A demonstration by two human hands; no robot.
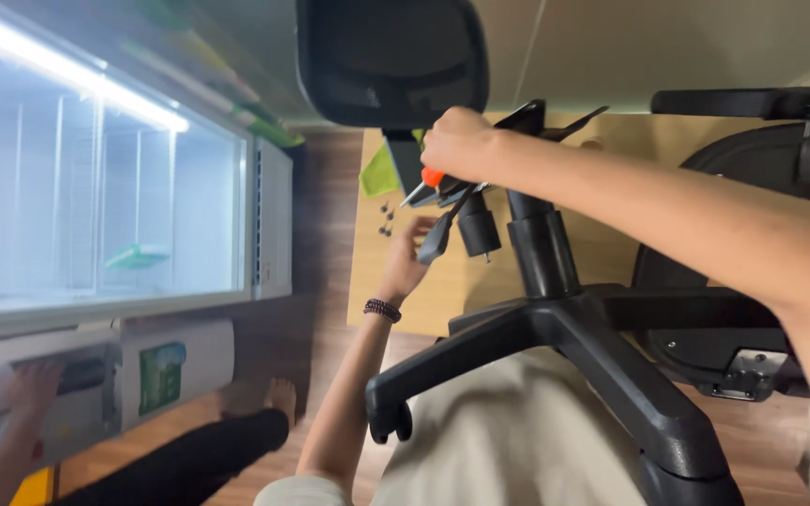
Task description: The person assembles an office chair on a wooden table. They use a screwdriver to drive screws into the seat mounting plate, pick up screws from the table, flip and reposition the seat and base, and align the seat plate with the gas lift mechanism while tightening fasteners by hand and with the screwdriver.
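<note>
The right hand (457, 141) grips an orange-handled tool (428, 183) just above and right of the left hand (412, 248), which reaches, fingers loosely spread, toward small screws (387, 218) lying just left on the cardboard (372, 281).

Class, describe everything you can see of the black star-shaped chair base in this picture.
The black star-shaped chair base looks like matte plastic. Thick arms spread from a central hub, where a black cylinder column rises. One arm ends in a black caster; another runs toward the bottom edge. It lies over the person's beige-clad lap, tilted, above the wooden floor.
</note>
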